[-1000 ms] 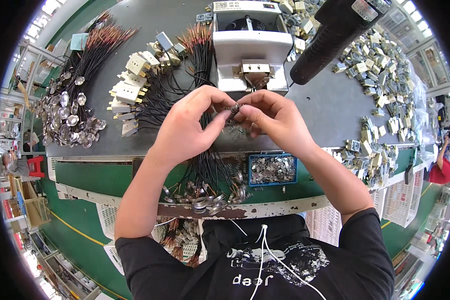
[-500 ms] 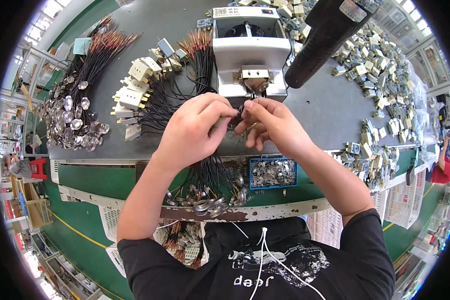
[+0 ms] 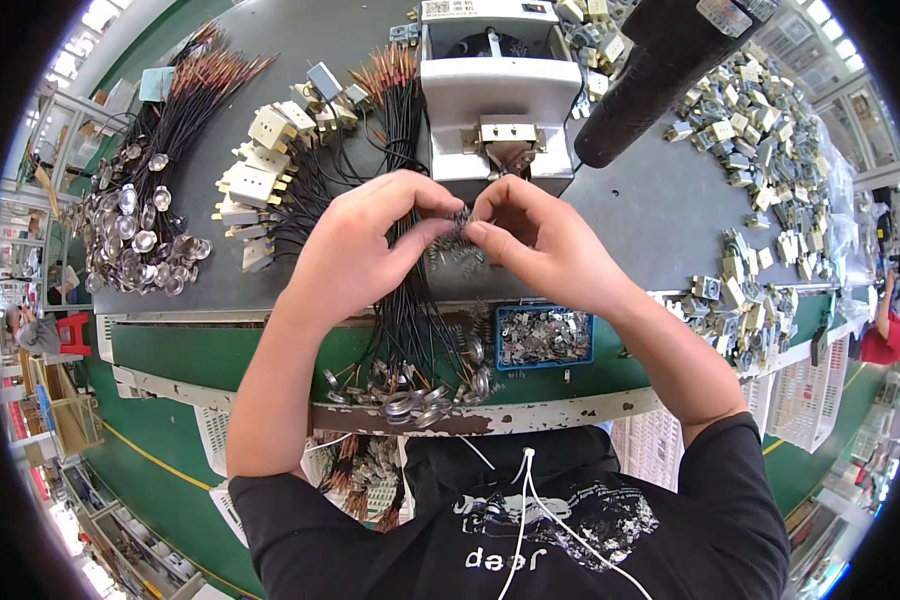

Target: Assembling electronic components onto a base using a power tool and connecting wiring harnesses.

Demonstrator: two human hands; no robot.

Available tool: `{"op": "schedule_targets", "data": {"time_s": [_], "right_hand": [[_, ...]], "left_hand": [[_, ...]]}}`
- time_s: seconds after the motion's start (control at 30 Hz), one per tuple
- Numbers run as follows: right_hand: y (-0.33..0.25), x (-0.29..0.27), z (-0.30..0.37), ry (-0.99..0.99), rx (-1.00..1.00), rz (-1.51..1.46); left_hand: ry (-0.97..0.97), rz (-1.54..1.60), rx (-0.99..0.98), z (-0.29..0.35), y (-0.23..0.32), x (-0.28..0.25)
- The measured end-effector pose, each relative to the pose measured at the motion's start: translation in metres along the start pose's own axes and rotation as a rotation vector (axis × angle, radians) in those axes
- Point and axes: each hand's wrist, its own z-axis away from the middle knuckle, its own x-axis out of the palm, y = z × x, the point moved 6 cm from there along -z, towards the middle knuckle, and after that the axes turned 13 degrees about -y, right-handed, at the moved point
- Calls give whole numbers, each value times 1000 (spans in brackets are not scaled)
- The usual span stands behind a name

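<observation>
My left hand (image 3: 365, 240) and my right hand (image 3: 555, 250) meet just in front of a silver bench machine (image 3: 503, 90). Thumb and fingers of both are pinched on a small clump of thin coil springs (image 3: 461, 222), partly hidden by the fingertips. More loose springs (image 3: 455, 258) lie on the table right under the hands. A bundle of black wires (image 3: 402, 130) with copper-coloured ends runs beneath my left hand to round metal caps (image 3: 410, 400) at the front edge.
Left lie another wire bundle with metal caps (image 3: 145, 230) and several cream plug housings (image 3: 255, 180). A blue tray (image 3: 545, 338) of small metal parts sits at the front. Housings (image 3: 740, 130) are heaped at right; a thick black tube (image 3: 640, 90) slants over the table.
Both hands have drawn slightly away from the machine, toward the left. My right fingers, loosely spread before, are now curled in and pinching beside the left fingertips.
</observation>
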Motion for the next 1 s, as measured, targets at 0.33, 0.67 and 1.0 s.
{"op": "schedule_targets", "data": {"time_s": [0.33, 0.67, 1.0], "right_hand": [[5, 22, 7, 6, -44, 490], [13, 41, 14, -400, 252, 11], [14, 18, 19, -569, 412, 25]], "left_hand": [[50, -142, -3, 16, 9, -17], [-456, -81, -251, 43, -13, 0], [-616, -325, -198, 32, 0, 38]]}}
